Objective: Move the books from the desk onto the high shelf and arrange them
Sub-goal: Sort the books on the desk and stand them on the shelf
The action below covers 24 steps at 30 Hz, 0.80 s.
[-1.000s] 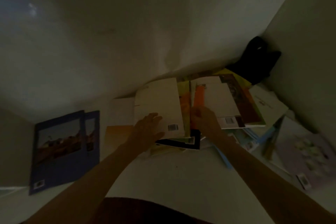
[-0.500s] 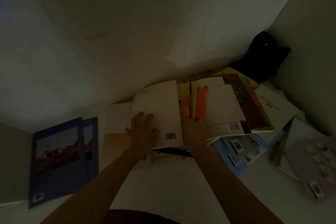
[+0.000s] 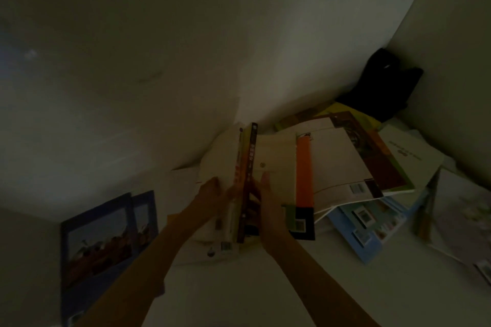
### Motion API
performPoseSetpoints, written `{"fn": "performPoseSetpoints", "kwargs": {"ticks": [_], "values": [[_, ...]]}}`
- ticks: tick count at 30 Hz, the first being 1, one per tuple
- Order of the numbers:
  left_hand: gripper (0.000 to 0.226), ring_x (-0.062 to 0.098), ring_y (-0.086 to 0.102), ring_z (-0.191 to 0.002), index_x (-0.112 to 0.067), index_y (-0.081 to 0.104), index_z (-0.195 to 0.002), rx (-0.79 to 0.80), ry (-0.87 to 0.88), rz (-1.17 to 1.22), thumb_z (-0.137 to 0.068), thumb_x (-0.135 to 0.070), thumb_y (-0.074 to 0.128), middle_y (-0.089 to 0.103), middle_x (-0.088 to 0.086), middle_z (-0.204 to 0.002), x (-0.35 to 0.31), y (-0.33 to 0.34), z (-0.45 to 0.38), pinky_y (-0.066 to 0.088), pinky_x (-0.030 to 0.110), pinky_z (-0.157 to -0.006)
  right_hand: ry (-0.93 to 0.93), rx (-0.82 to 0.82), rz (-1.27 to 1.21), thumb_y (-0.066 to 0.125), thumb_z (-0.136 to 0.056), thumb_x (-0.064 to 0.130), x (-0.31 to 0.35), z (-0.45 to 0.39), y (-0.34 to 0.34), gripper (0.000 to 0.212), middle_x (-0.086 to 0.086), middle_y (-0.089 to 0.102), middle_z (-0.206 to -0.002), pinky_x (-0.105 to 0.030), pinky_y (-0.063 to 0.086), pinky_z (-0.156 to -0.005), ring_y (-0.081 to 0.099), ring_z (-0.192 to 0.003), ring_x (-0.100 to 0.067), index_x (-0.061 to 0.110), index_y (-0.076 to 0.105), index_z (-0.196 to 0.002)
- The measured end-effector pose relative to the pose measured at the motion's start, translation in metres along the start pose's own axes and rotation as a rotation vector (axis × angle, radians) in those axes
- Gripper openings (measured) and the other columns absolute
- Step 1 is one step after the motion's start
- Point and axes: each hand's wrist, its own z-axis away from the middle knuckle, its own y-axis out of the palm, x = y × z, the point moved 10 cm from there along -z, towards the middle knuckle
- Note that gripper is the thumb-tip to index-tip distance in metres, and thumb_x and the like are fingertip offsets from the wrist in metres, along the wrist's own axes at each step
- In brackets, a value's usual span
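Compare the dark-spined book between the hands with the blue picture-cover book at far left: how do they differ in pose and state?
The dark-spined book stands on edge, spine toward the camera; the blue picture-cover book lies flat, cover up. The dark-spined book is pressed between the left hand and right hand with neighbouring books; the blue one is untouched, apart from the pile. Both sit on the same white surface.
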Motion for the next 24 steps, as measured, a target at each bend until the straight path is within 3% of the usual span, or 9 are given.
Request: {"fn": "performPoseSetpoints", "kwargs": {"ticks": [1, 3, 5, 8, 9, 11, 14, 18, 24], "values": [[0.102, 0.023, 0.053, -0.119, 0.0, 0.041, -0.135, 0.037, 0.038, 0.063, -0.066, -0.072, 0.063, 0.048, 0.018, -0.137, -0.003, 0.0, -0.001, 0.045, 0.031, -0.093, -0.008, 0.034, 0.022, 0.026, -0.094, 0.056, 0.003, 0.002, 0.012, 0.049, 0.004, 0.065, -0.098, -0.034, 0.056, -0.074, 0.064, -0.089, -0.018, 0.025, 0.061, -0.112], [0.059, 0.008, 0.067, -0.092, -0.001, 0.056, -0.118, 0.005, 0.085, 0.16, -0.08, -0.045, 0.067, 0.069, 0.008, -0.107, -0.005, -0.017, 0.003, 0.05, 0.019, -0.073, 0.019, 0.082, 0.043, 0.03, -0.097, 0.047, 0.004, 0.004, 0.037, 0.048, -0.002, 0.064, -0.111, -0.037, 0.053, -0.082, 0.063, -0.099, -0.021, 0.018, 0.058, -0.123], [0.026, 0.018, 0.064, -0.097, -0.007, 0.056, -0.115, -0.109, 0.054, 0.245, -0.091, -0.018, 0.056, 0.066, -0.003, -0.094, 0.007, -0.049, 0.01, 0.047, 0.025, -0.074, 0.093, 0.174, 0.096, 0.033, -0.098, 0.042, -0.003, 0.01, 0.064, 0.046, -0.002, 0.059, -0.123, -0.036, 0.047, -0.09, 0.059, -0.11, -0.021, 0.017, 0.052, -0.131], [0.042, 0.027, 0.058, -0.102, -0.016, 0.056, -0.115, -0.213, 0.066, 0.203, -0.079, -0.031, 0.072, 0.06, 0.005, -0.107, 0.016, -0.092, 0.017, 0.047, 0.041, -0.088, 0.072, 0.235, 0.258, 0.037, -0.097, 0.042, -0.011, 0.008, 0.08, 0.042, 0.001, 0.06, -0.118, -0.03, 0.043, -0.093, 0.058, -0.109, -0.016, 0.017, 0.054, -0.126], [0.054, 0.027, 0.059, -0.102, -0.019, 0.055, -0.115, -0.178, 0.091, 0.121, -0.068, -0.037, 0.074, 0.06, 0.005, -0.107, 0.014, -0.095, 0.017, 0.048, 0.044, -0.09, -0.017, 0.146, 0.361, 0.042, -0.098, 0.036, -0.004, 0.002, 0.067, 0.036, -0.002, 0.06, -0.118, -0.027, 0.044, -0.09, 0.057, -0.11, -0.018, 0.015, 0.056, -0.123], [0.052, 0.027, 0.059, -0.102, -0.028, 0.055, -0.107, -0.121, 0.097, 0.054, -0.059, -0.043, 0.066, 0.06, 0.001, -0.102, 0.014, -0.093, 0.017, 0.048, 0.044, -0.091, -0.195, -0.238, 0.728, 0.045, -0.098, 0.026, 0.02, -0.008, 0.015, 0.036, -0.011, 0.052, -0.13, -0.03, 0.037, -0.099, 0.047, -0.122, -0.025, 0.007, 0.05, -0.129], [0.057, 0.023, 0.06, -0.1, -0.034, 0.054, -0.103, -0.114, 0.14, 0.121, -0.052, -0.055, 0.068, 0.061, -0.001, -0.103, 0.006, -0.088, 0.017, 0.049, 0.041, -0.09, -0.176, -0.748, 0.966, 0.047, -0.096, 0.029, 0.038, 0.004, -0.062, 0.05, -0.021, 0.037, -0.14, -0.043, 0.029, -0.107, 0.034, -0.128, -0.035, 0.001, 0.036, -0.136], [0.068, 0.022, 0.059, -0.101, -0.031, 0.052, -0.112, -0.142, 0.162, 0.134, -0.053, -0.063, 0.064, 0.061, 0.0, -0.107, 0.01, -0.088, 0.017, 0.049, 0.041, -0.09, -0.022, -0.837, 1.057, 0.05, -0.093, 0.04, 0.028, 0.006, -0.086, 0.072, -0.025, 0.025, -0.146, -0.048, 0.018, -0.112, 0.022, -0.135, -0.041, -0.003, 0.02, -0.142], [0.047, 0.029, 0.058, -0.103, -0.018, 0.053, -0.123, -0.165, 0.157, 0.16, -0.081, -0.028, 0.072, 0.058, 0.006, -0.107, 0.014, -0.091, 0.013, 0.048, 0.041, -0.089, 0.066, -0.864, 1.059, 0.058, -0.088, 0.046, 0.041, 0.006, -0.105, 0.082, -0.03, 0.027, -0.143, -0.047, 0.026, -0.108, 0.026, -0.133, -0.043, -0.006, 0.02, -0.14]]}}
